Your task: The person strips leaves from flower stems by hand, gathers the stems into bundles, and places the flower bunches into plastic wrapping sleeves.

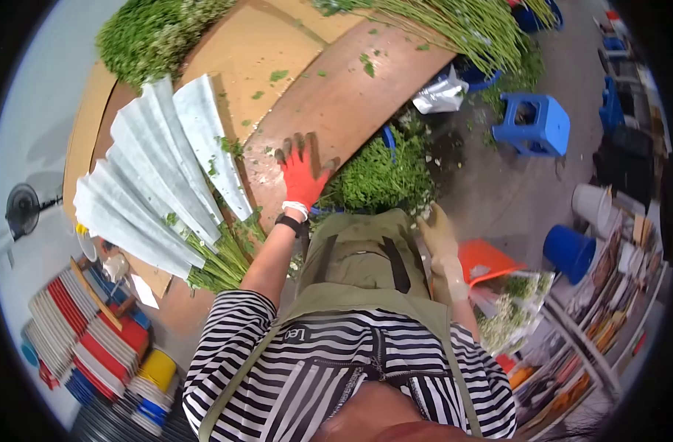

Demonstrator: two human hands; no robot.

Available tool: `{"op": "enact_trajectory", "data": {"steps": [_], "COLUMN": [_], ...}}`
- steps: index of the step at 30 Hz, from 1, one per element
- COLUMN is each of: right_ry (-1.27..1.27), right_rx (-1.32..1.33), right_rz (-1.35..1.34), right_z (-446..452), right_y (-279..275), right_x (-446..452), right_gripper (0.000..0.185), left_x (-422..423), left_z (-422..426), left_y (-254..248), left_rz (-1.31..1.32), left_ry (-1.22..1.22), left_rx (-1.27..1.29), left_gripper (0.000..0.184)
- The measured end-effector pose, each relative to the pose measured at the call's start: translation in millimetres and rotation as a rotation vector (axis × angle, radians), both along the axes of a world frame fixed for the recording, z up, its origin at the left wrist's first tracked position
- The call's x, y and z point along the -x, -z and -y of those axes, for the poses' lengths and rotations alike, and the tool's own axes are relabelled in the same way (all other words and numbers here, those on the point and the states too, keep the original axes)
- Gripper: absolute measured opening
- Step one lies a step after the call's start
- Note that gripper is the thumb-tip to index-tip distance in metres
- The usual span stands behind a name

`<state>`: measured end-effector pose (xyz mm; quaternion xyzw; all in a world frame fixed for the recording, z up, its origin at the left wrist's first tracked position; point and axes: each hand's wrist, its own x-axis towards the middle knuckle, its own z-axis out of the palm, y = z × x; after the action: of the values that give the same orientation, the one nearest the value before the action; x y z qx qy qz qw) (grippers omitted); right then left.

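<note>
My left hand (302, 175), in a red glove with dark fingertips, lies flat on the brown tabletop (351, 81) with its fingers spread. Nothing is in it. To its left, white paper-wrapped flower bunches (160, 177) fan out, their green stems (222, 261) pointing toward me. My right hand (439, 234), in a pale yellow glove, hangs beside my olive apron (362, 254); its fingers are extended, slightly blurred, and hold nothing that I can see. Close to it, a mass of leafy greens (388, 173) fills a blue bucket, mostly hidden, below the table edge.
Green bunches (149, 40) and long stems (462, 29) lie at the table's far side. A blue stool (531, 124) stands on the floor at right. An orange bucket (487, 260), wrapped white flowers (509, 313) and a blue bucket (569, 253) are near my right side.
</note>
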<state>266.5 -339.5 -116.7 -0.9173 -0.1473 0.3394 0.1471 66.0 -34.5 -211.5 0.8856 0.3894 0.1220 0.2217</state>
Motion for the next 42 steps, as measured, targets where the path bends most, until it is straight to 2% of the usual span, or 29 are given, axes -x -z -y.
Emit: {"op": "enact_trajectory", "data": {"steps": [2,4,8,12,15,16,19,22,23,25,28,29,31,33,37,38,39,42], "right_ry": [0.028,0.149,0.692,1.018,1.159,1.177,1.000,0.516,0.202,-0.147,-0.187,-0.303,-0.331,-0.403,-0.430,-0.433,-0.437,-0.441], "right_rx": [0.030,0.021,-0.133,-0.214,-0.450,-0.537,-0.755,-0.752,-0.659,-0.272,-0.371,-0.243,-0.253,-0.139,-0.037,-0.019,-0.005,0.017], "right_rz": [-0.082,-0.192,-0.408,-0.535,-0.624,-0.652,-0.615,-0.368,-0.196,-0.231,-0.136,-0.593,-0.626,-0.483,-0.366,-0.353,-0.345,-0.348], "right_z": [-5,8,61,40,-9,-25,-75,-139,-151,-172,-200,-204,-212,-228,-245,-246,-245,-243], "right_y": [15,66,255,320,355,351,282,195,209,272,312,323,448,455,506,518,529,549], "right_x": [5,5,-6,-30,-55,-59,-52,-9,21,85,105,94,160,140,130,129,125,112], "right_gripper": [0.066,0.078,0.103,0.088,0.077,0.073,0.063,0.071,0.075,0.085,0.085,0.076,0.067,0.065,0.060,0.059,0.058,0.055], "left_x": [-11,-23,-31,-31,-31,-34,-30,-31,-32,-31,-29,-30,-34,-33,-14,-14,-19,-13], "left_z": [0,-10,-24,-19,-22,-20,-21,-20,-21,-22,-22,-21,-21,-21,-23,-24,-23,-26], "left_y": [-10,-12,-1,3,12,8,11,12,11,13,12,11,9,10,15,9,14,18], "left_rz": [-0.085,-0.152,-0.229,-0.283,-0.228,-0.272,-0.282,-0.273,-0.267,-0.263,-0.284,-0.289,-0.307,-0.311,-0.315,-0.416,-0.297,-0.320], "left_ry": [0.026,0.052,0.114,0.122,0.150,0.141,0.145,0.161,0.168,0.157,0.161,0.159,0.215,0.214,0.209,0.246,0.145,0.154], "left_rx": [-0.084,-0.155,-0.185,-0.220,-0.274,-0.260,-0.261,-0.265,-0.265,-0.216,-0.206,-0.197,-0.250,-0.230,-0.188,-0.188,-0.105,-0.149], "left_gripper": [0.087,0.085,0.086,0.086,0.083,0.082,0.083,0.082,0.082,0.089,0.087,0.087,0.080,0.079,0.084,0.086,0.095,0.103]}}
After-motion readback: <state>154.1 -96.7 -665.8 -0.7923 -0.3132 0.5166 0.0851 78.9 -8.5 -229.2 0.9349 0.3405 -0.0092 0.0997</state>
